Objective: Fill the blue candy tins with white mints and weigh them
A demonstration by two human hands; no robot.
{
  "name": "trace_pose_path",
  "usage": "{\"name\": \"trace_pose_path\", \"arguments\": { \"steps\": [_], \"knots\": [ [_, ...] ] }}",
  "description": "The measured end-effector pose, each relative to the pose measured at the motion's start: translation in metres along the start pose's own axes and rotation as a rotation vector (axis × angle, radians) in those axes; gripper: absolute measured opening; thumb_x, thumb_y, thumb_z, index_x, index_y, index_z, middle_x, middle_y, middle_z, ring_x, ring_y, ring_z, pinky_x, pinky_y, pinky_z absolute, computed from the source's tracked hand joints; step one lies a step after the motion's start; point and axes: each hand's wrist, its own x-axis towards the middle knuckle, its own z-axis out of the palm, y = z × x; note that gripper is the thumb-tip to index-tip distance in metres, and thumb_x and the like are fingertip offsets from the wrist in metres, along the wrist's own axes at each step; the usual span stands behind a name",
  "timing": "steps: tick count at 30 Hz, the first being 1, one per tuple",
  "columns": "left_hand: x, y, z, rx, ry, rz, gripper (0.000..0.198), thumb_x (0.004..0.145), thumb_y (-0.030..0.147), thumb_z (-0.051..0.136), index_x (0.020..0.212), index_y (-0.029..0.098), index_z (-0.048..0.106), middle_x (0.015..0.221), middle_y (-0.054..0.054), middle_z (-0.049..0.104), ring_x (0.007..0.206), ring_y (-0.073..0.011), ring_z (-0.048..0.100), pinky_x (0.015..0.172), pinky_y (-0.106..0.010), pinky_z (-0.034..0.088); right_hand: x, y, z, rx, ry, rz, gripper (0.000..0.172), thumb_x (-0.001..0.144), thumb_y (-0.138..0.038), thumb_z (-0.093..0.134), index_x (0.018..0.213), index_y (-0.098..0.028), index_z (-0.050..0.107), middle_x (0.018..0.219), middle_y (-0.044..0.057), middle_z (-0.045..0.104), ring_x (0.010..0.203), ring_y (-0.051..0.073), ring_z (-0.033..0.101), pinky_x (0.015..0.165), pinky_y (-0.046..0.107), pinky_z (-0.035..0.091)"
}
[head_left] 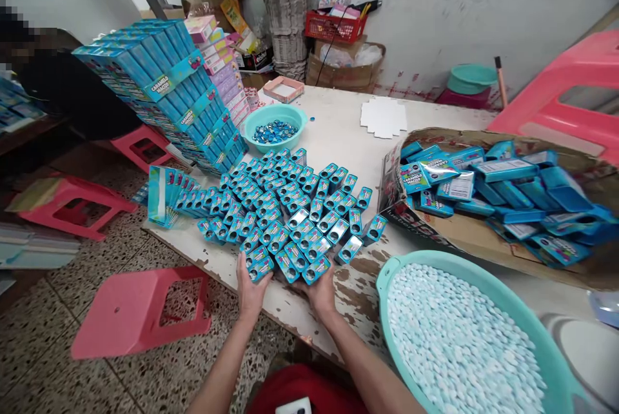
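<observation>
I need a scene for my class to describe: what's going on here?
A person's left hand and right hand are on the near edge of a crowd of small blue boxes standing on a white table. To the right sits a large turquoise bowl of pale pieces; beyond it, a cardboard carton holds more blue boxes lying in a jumble. Behind the crowd stands a smaller bowl of shiny blue pieces, with a tall stack of blue packs to its left.

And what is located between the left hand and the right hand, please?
Upright blue packs, the front ones of the group, stand between the left hand and right hand; the head view shows this.
</observation>
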Motion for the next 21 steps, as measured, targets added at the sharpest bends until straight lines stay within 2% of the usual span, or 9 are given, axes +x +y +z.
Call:
{"name": "trace_pose_path", "arguments": {
  "steps": [3, 6, 10, 15, 18, 21],
  "knots": [
    [0.002, 0.004, 0.0, -0.008, 0.006, -0.008, 0.093, 0.071, 0.033, 0.072, 0.146, 0.028, 0.017, 0.149, -0.013, 0.027, 0.139, -0.0296, 0.024, 0.11, -0.051, 0.025, 0.01, -0.005, 0.003, -0.016, -0.074, 0.049, 0.116, 0.044, -0.04, 0.083, 0.136, -0.022, 0.014, 0.138, 0.018, 0.037, 0.126, 0.037, 0.042, 0.1, 0.049, 0.039],
    [0.005, 0.01, -0.001, 0.004, -0.009, -0.032, 0.093, 0.072, 0.035, 0.071, 0.147, 0.024, 0.017, 0.148, -0.016, 0.026, 0.139, -0.0303, 0.024, 0.11, -0.05, 0.026, 0.019, -0.009, 0.011, 0.005, -0.088, 0.043, 0.126, 0.039, -0.038, 0.085, 0.138, -0.021, 0.008, 0.141, 0.02, 0.032, 0.13, 0.038, 0.036, 0.103, 0.048, 0.035],
    [0.009, 0.016, 0.002, 0.014, -0.021, -0.033, 0.093, 0.072, 0.036, 0.071, 0.147, 0.024, 0.017, 0.148, -0.017, 0.027, 0.139, -0.0313, 0.021, 0.11, -0.05, 0.025, 0.028, -0.01, 0.022, 0.012, -0.101, 0.031, 0.129, 0.038, -0.036, 0.086, 0.138, -0.024, 0.007, 0.144, 0.019, 0.025, 0.132, 0.038, 0.032, 0.104, 0.049, 0.034],
    [0.013, 0.019, 0.009, 0.06, 0.001, -0.02, 0.095, 0.071, 0.037, 0.072, 0.147, 0.024, 0.016, 0.148, -0.018, 0.025, 0.139, -0.032, 0.022, 0.109, -0.05, 0.026, 0.039, -0.016, 0.029, 0.003, -0.116, 0.017, 0.13, 0.034, -0.034, 0.087, 0.139, -0.022, 0.011, 0.143, 0.017, 0.026, 0.133, 0.035, 0.031, 0.103, 0.044, 0.036],
    [0.013, 0.025, 0.003, 0.109, -0.002, 0.024, 0.096, 0.072, 0.038, 0.071, 0.147, 0.02, 0.014, 0.148, -0.021, 0.025, 0.139, -0.0326, 0.021, 0.109, -0.05, 0.026, 0.039, -0.028, 0.018, -0.006, -0.186, 0.044, 0.13, 0.032, -0.034, 0.088, 0.139, -0.022, 0.016, 0.143, 0.016, 0.029, 0.133, 0.035, 0.032, 0.104, 0.046, 0.036],
    [0.002, 0.04, -0.011, 0.179, 0.023, 0.139, 0.093, 0.073, 0.038, 0.07, 0.146, 0.017, 0.017, 0.149, -0.022, 0.021, 0.14, -0.0338, 0.018, 0.111, -0.053, 0.022, 0.034, -0.047, -0.021, -0.02, -0.287, 0.046, 0.11, 0.039, -0.038, 0.086, 0.135, -0.022, 0.034, 0.135, 0.014, 0.043, 0.121, 0.035, 0.047, 0.098, 0.049, 0.042]
  ]
}}
